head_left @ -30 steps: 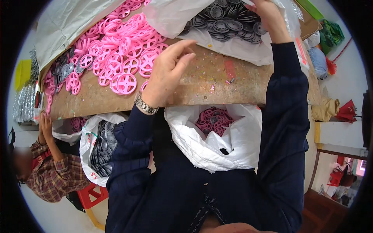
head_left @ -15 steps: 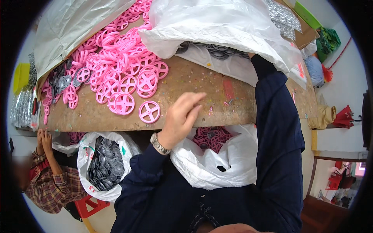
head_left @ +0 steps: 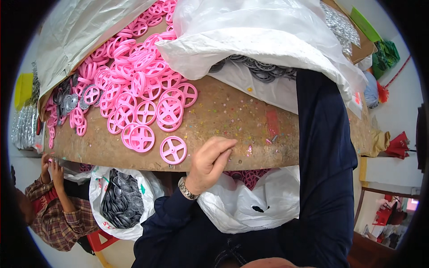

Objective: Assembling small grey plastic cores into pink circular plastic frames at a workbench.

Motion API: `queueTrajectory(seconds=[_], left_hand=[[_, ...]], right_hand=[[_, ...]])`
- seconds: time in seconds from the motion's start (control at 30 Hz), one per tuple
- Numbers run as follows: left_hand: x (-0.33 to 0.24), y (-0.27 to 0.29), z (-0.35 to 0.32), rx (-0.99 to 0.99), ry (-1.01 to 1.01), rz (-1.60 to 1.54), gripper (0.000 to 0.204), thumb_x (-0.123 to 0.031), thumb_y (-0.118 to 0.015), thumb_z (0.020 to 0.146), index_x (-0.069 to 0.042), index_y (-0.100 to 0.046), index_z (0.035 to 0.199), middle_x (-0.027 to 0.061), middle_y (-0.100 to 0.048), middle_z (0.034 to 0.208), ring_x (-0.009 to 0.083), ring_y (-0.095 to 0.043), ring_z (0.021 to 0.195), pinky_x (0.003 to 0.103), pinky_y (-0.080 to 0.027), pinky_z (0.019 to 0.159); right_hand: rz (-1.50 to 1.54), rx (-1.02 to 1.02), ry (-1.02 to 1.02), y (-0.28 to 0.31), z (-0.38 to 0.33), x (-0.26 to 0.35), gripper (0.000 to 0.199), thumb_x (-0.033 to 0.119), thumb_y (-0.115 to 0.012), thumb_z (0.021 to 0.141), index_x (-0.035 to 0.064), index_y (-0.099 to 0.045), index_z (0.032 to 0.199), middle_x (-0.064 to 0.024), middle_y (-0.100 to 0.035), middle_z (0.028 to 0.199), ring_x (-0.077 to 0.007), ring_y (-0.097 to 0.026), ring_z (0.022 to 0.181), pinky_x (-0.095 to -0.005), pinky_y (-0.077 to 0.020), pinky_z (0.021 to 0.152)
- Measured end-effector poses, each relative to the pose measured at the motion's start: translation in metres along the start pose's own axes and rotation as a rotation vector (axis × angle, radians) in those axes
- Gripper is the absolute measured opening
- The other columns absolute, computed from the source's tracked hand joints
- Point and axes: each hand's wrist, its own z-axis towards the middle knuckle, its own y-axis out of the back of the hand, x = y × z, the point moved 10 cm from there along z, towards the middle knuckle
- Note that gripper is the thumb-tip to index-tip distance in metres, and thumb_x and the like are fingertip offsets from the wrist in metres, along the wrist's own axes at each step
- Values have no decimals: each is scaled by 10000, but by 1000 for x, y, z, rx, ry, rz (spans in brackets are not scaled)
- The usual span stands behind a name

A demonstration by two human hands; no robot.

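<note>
My left hand [head_left: 209, 163] hovers by the table's front edge, right of a single pink spoked ring [head_left: 173, 150]. Its fingers are curled in with the thumb along them, and nothing shows in them. My right arm [head_left: 324, 120] reaches across the table into a white plastic sack [head_left: 263, 40]; the hand is hidden inside. Grey round wheel-like discs [head_left: 264, 71] lie in the sack's mouth. A large heap of pink spoked rings [head_left: 142, 85] covers the left of the table, with some grey discs [head_left: 70, 102] mixed in at its left edge.
Below the table edge, a white sack [head_left: 250, 210] before me holds darker pink rings [head_left: 248, 177]. Left of it stands a white bag [head_left: 149, 223] of grey discs [head_left: 121, 198]. At far left sits another person [head_left: 67, 214] in a checked shirt. Small coloured bits dot the wooden table [head_left: 223, 107].
The table and sacks sit lower in the picture. My left fingers have curled in more. My right hand, whose wrist showed at the sack's mouth, is now fully hidden inside.
</note>
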Motion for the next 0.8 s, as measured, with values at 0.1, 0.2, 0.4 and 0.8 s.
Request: queueTrajectory(seconds=[0.1, 0.2, 0.4, 0.8], left_hand=[[1, -1, 2, 10, 8, -11, 245, 91, -565, 863, 32, -646, 1087, 132, -650, 941, 239, -633, 848, 313, -500, 749], [-1, 0, 3, 4, -11, -19, 237, 92, -562, 867, 33, -645, 1081, 131, -648, 935, 235, -632, 837, 313, -501, 740], [-1, 1, -1, -14, 13, -62, 230, 92, -556, 870, 35, -645, 1075, 130, -647, 929, 226, -630, 826, 306, -497, 726], [-8, 1, -5, -40, -39, -19, 197, 63, -569, 883, 31, -641, 1064, 127, -624, 899, 233, -620, 780, 303, -488, 697]], right_hand=[[29, 36, -31, -17, -4, -8, 434, 303, -553, 942, 130, -553, 1340, -101, -602, 1309, -268, -542, 1227, -366, -399, 1058], [45, 65, -57, -23, -5, -15, 435, 305, -555, 942, 131, -553, 1341, -99, -601, 1312, -267, -541, 1229, -367, -398, 1059], [36, 56, -63, 7, 32, -26, 439, 309, -558, 940, 132, -553, 1342, -96, -598, 1318, -265, -538, 1233, -367, -396, 1061], [81, 82, -135, 56, 49, -17, 445, 318, -565, 938, 136, -553, 1344, -90, -591, 1331, -261, -533, 1240, -367, -391, 1065]])
